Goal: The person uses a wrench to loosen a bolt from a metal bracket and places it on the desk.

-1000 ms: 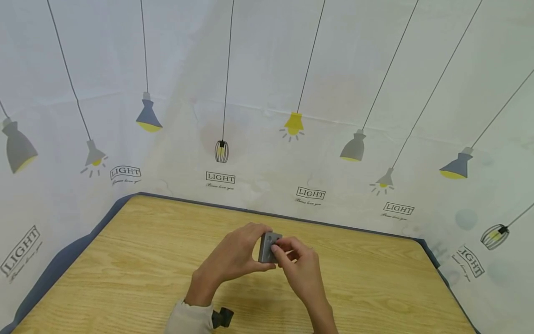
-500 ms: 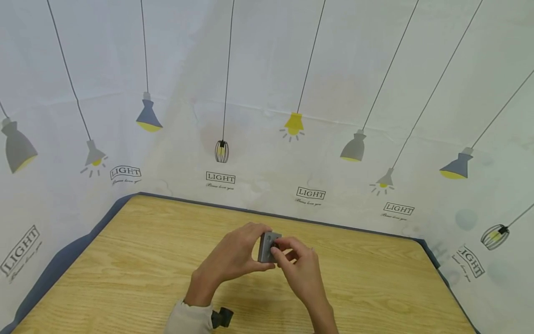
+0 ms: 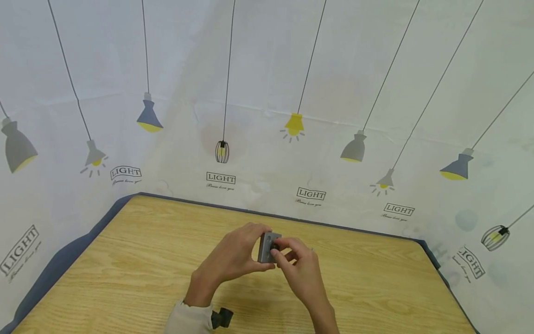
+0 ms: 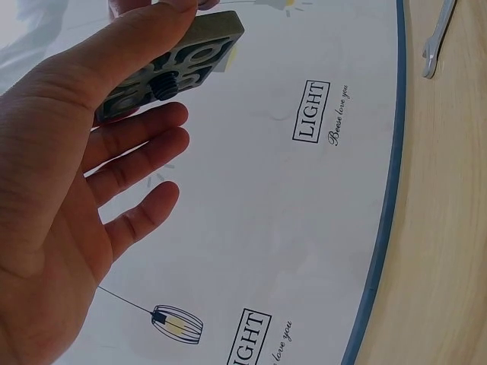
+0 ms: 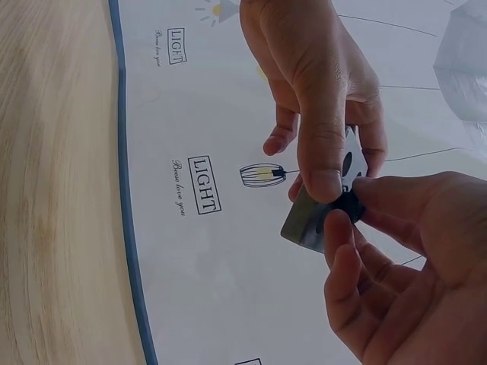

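Note:
In the head view my left hand (image 3: 235,253) grips a small grey block (image 3: 265,248) by its edges, between thumb and fingers, above the table. The block has round holes on the face turned toward my right hand. My right hand (image 3: 302,266) pinches a small dark bolt (image 5: 348,204) at that face between thumb and fingertips, which partly hide it. From the left wrist view, the block's other side (image 4: 199,55) shows moulded recesses, and a dark threaded end (image 4: 163,86) sticks out at its middle. The remaining fingers of the left hand (image 4: 68,160) are spread below the block.
A silver wrench-like tool (image 4: 436,42) lies on the wooden table (image 4: 441,205) in the left wrist view. White sheeting (image 3: 258,195) printed with lamps rises behind the table and at its sides. A black device (image 3: 222,317) sits at the left wrist.
The right thumb and fingertips have shifted slightly round the dark bolt, and more of it shows between them. The left hand and the block stay almost still.

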The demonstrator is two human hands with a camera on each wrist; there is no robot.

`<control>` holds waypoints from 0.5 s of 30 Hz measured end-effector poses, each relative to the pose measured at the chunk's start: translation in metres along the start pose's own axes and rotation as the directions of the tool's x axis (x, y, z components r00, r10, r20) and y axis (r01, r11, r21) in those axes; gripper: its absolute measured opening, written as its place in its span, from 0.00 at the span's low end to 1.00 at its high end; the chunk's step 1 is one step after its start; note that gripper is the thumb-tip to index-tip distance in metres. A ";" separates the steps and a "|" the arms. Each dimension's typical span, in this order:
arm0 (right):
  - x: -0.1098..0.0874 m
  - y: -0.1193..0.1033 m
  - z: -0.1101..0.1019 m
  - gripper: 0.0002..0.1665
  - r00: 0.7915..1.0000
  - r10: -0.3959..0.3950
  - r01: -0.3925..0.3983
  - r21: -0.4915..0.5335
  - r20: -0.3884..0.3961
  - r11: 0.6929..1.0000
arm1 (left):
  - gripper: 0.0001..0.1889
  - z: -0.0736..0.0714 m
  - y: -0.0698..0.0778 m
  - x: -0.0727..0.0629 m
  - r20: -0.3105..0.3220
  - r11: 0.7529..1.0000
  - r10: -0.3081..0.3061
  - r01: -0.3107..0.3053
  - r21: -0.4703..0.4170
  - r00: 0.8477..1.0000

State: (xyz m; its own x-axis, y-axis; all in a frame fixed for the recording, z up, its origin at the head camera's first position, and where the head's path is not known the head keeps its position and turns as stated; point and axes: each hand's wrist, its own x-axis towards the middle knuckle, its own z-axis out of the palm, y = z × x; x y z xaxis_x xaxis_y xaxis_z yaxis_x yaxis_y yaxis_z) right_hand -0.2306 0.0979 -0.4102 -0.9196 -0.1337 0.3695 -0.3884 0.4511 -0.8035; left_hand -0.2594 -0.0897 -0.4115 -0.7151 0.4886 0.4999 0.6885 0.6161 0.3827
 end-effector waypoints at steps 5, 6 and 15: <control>-0.001 0.001 -0.001 0.09 1.000 -0.011 0.011 -0.005 0.004 1.000 | 0.33 0.000 0.000 0.000 -0.010 1.000 0.008 -0.008 -0.005 1.000; -0.001 0.001 -0.001 0.10 1.000 -0.014 0.014 -0.008 0.004 1.000 | 0.33 0.000 0.000 0.000 -0.012 1.000 0.009 -0.009 -0.007 1.000; -0.001 0.001 -0.002 0.11 0.999 -0.045 0.045 -0.034 0.009 0.998 | 0.33 0.000 0.000 -0.001 -0.004 1.000 0.000 0.000 -0.009 1.000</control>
State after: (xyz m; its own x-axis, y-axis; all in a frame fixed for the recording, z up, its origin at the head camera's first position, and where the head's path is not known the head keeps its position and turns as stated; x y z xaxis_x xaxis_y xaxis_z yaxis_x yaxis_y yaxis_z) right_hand -0.2298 0.1000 -0.4110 -0.9018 -0.1618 0.4008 -0.4272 0.4742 -0.7698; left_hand -0.2591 -0.0903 -0.4120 -0.7149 0.4860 0.5027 0.6893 0.6108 0.3897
